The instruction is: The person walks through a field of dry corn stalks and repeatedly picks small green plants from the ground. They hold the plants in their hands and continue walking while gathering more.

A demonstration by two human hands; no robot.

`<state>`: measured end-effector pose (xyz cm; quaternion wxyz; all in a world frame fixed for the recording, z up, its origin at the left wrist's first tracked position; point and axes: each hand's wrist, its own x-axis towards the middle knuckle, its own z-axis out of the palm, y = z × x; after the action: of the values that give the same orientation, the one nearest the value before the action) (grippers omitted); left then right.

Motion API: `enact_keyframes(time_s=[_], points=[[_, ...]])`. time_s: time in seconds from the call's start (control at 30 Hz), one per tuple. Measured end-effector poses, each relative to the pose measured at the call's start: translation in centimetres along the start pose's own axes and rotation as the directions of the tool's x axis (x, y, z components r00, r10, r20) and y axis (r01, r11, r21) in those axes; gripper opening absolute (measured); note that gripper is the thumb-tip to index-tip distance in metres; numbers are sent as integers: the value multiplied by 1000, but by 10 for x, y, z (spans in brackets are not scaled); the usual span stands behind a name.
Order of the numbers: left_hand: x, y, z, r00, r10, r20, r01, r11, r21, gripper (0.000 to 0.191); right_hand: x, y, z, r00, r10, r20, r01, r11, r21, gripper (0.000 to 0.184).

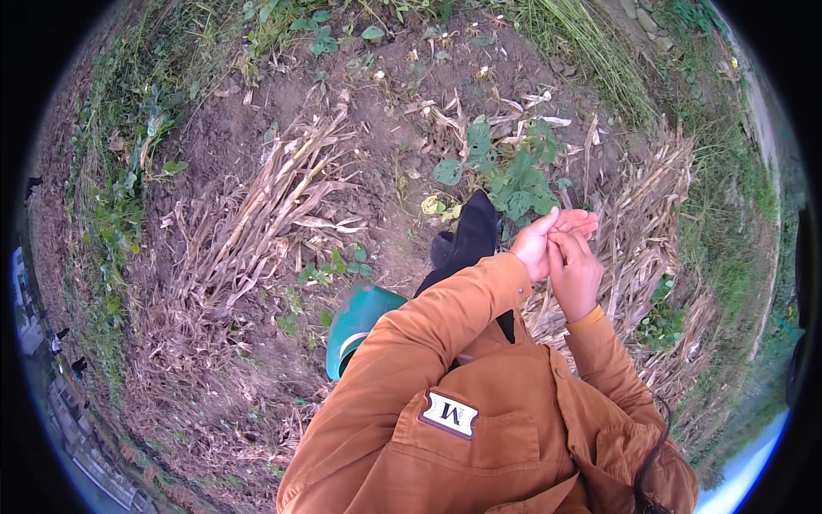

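Observation:
My left hand (538, 243) reaches out from an orange-brown sleeve, its palm turned up and its fingers stretched towards the right. My right hand (575, 275) touches it, with bent fingertips and thumb against the left palm and fingers. Whether something small lies between them is hidden. Just beyond the hands grows a leafy green plant (523, 186). A green plastic bucket (363, 315), tipped on its side, lies left of my left forearm, which partly covers it. My black-clad foot (476, 221) stands on the soil near the plant.
Dry corn stalks lie in a heap (257, 218) on the left and in another (632, 218) on the right. Cut green stems (578, 45) lie at the upper right. Pale cut stubs (483, 71) dot the brown soil ahead. Low green plants (115, 218) line the left side.

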<state>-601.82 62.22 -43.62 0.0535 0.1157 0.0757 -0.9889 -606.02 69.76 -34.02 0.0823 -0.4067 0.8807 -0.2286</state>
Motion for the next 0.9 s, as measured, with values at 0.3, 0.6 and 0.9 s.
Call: enact_keyframes(time_s=[0.3,0.6,0.9], points=[[-10,56,-6,983,180,35,-180,984,0,53,45,-17,8,963,-77,260,-6,953,302,24],[3,109,-16,934,336,125,-342,939,33,51,90,-15,52,966,-125,225,1,876,482,32],[22,123,-79,891,454,-5,-453,890,60,42,102,21,136,973,-198,117,121,875,468,17]])
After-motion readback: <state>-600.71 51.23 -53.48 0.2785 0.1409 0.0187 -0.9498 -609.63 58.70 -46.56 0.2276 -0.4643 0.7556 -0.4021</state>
